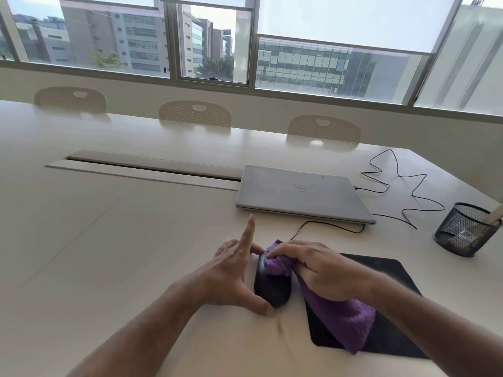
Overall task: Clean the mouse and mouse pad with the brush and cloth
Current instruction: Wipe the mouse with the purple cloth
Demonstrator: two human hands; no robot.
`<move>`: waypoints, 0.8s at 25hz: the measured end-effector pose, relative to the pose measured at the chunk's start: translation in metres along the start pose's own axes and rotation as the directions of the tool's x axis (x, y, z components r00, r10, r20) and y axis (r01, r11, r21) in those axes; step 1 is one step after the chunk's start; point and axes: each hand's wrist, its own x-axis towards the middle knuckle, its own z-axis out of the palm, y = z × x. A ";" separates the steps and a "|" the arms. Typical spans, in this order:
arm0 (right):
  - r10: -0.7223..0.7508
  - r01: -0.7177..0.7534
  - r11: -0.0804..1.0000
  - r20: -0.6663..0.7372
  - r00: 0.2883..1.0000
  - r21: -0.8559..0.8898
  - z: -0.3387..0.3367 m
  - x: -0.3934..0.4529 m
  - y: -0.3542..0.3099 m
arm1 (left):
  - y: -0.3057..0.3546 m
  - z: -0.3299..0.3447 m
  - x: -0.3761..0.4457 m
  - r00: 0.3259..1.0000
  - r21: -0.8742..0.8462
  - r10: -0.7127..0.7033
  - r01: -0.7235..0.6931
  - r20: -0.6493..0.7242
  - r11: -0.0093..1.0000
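A black wired mouse [272,288] sits on a pale conference table [114,240], just off the left edge of a black mouse pad [392,270]. The left hand [234,273] steadies it between thumb and fingers, index finger raised, while the right hand [324,270] grips a purple terry cloth [340,314] bunched over its front. A closed silver laptop [299,194] lies beyond.

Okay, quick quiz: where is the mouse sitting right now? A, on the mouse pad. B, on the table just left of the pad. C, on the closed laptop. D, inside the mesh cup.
B: the mouse rests on the table, beside the mouse pad's left edge.
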 end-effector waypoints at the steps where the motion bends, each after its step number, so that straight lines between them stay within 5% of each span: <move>1: 0.007 -0.007 1.000 0.015 1.000 -0.003 -0.001 0.009 -0.002 | 0.000 0.000 0.000 1.000 -0.005 -0.003 0.003 -0.001 1.000; 13: -0.203 0.213 0.969 0.090 0.975 -0.122 0.004 -0.026 -0.030 | -0.001 0.003 0.002 1.000 0.026 0.022 -0.022 -0.017 0.999; 20: -0.118 0.122 0.987 0.043 0.992 -0.106 0.004 0.005 -0.023 | 0.001 0.003 0.002 1.000 -0.008 -0.010 0.010 -0.014 1.000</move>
